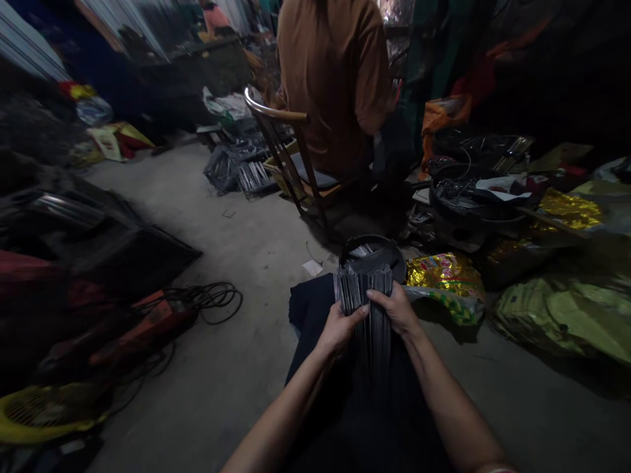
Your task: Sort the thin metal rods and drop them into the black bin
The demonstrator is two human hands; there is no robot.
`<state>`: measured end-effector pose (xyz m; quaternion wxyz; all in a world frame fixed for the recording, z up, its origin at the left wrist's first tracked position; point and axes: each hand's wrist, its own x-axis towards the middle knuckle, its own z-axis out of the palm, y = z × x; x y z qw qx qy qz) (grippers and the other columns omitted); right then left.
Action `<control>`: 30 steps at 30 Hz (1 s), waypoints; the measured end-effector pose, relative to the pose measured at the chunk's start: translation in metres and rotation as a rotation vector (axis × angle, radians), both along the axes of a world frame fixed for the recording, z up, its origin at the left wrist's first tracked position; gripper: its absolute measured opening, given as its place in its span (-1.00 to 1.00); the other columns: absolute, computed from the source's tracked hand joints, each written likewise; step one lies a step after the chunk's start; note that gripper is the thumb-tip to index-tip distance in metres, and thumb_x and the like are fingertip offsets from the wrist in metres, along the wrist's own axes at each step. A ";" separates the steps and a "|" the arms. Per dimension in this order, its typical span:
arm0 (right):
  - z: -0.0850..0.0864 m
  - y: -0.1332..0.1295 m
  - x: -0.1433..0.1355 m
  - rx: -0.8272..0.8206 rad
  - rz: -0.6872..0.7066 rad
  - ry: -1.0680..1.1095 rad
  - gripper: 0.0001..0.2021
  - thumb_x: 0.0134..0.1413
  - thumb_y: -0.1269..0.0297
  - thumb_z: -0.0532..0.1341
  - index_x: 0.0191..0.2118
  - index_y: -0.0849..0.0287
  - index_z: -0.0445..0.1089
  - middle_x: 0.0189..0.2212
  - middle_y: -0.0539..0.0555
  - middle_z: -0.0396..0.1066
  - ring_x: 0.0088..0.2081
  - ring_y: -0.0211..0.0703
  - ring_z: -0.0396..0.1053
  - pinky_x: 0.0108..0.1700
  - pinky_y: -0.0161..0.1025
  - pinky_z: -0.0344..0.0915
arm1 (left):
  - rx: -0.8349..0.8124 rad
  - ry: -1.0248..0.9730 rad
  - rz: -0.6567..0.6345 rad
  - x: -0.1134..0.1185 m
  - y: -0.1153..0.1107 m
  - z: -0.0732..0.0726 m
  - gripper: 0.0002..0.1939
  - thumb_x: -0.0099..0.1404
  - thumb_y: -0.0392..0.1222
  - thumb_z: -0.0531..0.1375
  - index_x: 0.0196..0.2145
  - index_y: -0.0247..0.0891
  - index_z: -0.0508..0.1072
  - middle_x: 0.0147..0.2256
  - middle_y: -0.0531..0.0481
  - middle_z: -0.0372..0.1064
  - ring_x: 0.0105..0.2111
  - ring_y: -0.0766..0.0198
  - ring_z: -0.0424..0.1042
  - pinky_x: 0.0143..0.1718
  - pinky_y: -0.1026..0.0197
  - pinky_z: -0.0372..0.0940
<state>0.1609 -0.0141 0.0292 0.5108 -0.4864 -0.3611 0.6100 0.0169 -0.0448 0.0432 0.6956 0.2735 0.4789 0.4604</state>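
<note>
A bundle of thin, dark grey metal strips (pixel 377 335) stands upright over my lap, its uneven top ends fanned a little into two groups. My left hand (pixel 341 325) is closed round the left group, thumb across the front. Round the right group my right hand (pixel 394 307) is closed, its thumb pointing inward near the left thumb. The fingers behind the strips are hidden, and the lower ends fade into the dark cloth (pixel 310 305) over my legs. Just beyond the bundle sits a round black basin (pixel 401 259) with more strips and dark material inside.
A person in a brown shirt (pixel 330 79) sits ahead on a wooden chair (pixel 283 117), back toward me. Gold packaging (pixel 444 274) and a pale green sack (pixel 566 315) lie right. Black cable (pixel 221 302) and a yellow basket (pixel 39 414) are at left.
</note>
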 end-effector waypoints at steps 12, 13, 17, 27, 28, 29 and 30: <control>0.001 0.002 -0.006 0.077 0.023 -0.054 -0.50 -0.21 0.20 0.44 -0.07 0.14 0.37 -0.17 0.07 0.52 -0.15 -0.05 0.46 -0.04 -0.11 0.35 | -0.030 0.074 -0.034 -0.006 -0.001 -0.003 -0.65 -0.08 -0.23 0.41 -0.29 -0.36 0.50 -0.41 -0.01 0.51 -0.47 0.28 0.44 -0.37 0.26 0.32; 0.002 0.002 -0.007 0.081 0.016 -0.065 -0.50 -0.21 0.20 0.44 -0.07 0.14 0.37 -0.17 0.07 0.52 -0.14 -0.04 0.46 -0.03 -0.10 0.34 | -0.023 0.071 -0.041 -0.006 -0.001 -0.002 -0.64 -0.07 -0.22 0.42 -0.29 -0.36 0.51 -0.40 -0.02 0.51 -0.45 0.27 0.45 -0.34 0.24 0.34; 0.002 0.001 -0.006 0.069 -0.001 -0.072 -0.54 -0.19 0.21 0.41 -0.09 0.14 0.38 -0.18 0.06 0.52 -0.15 -0.04 0.46 -0.04 -0.11 0.34 | 0.007 0.066 -0.043 -0.006 -0.001 0.000 -0.60 -0.09 -0.20 0.45 -0.26 -0.37 0.52 -0.32 -0.09 0.54 -0.39 0.22 0.48 -0.25 0.20 0.36; 0.000 -0.001 -0.003 0.066 0.005 -0.041 -0.53 -0.20 0.18 0.43 -0.10 0.13 0.37 -0.21 0.05 0.51 -0.20 -0.06 0.46 -0.09 -0.14 0.35 | 0.029 0.104 -0.027 -0.003 0.001 -0.001 -0.54 -0.12 -0.19 0.47 -0.22 -0.35 0.54 -0.28 -0.10 0.56 -0.28 0.11 0.52 -0.13 0.11 0.37; 0.002 0.000 -0.005 0.070 0.012 -0.032 -0.51 -0.21 0.18 0.43 -0.08 0.13 0.37 -0.19 0.06 0.51 -0.17 -0.05 0.46 -0.07 -0.13 0.35 | 0.033 0.096 -0.025 -0.003 0.001 -0.002 -0.54 -0.12 -0.20 0.47 -0.21 -0.35 0.54 -0.28 -0.10 0.56 -0.28 0.11 0.52 -0.13 0.11 0.37; 0.003 0.000 -0.007 0.072 0.014 -0.028 -0.49 -0.21 0.18 0.43 -0.06 0.13 0.36 -0.16 0.07 0.51 -0.15 -0.04 0.46 -0.05 -0.11 0.34 | 0.037 0.089 -0.025 -0.003 0.001 -0.003 -0.54 -0.11 -0.20 0.46 -0.21 -0.36 0.54 -0.27 -0.10 0.56 -0.27 0.11 0.52 -0.13 0.11 0.37; 0.003 0.000 -0.008 0.071 0.012 -0.031 -0.49 -0.21 0.18 0.42 -0.06 0.14 0.36 -0.15 0.08 0.51 -0.13 -0.03 0.46 -0.03 -0.10 0.34 | 0.042 0.082 -0.027 -0.003 0.000 -0.004 -0.54 -0.10 -0.19 0.46 -0.21 -0.36 0.54 -0.26 -0.11 0.56 -0.27 0.11 0.52 -0.13 0.11 0.37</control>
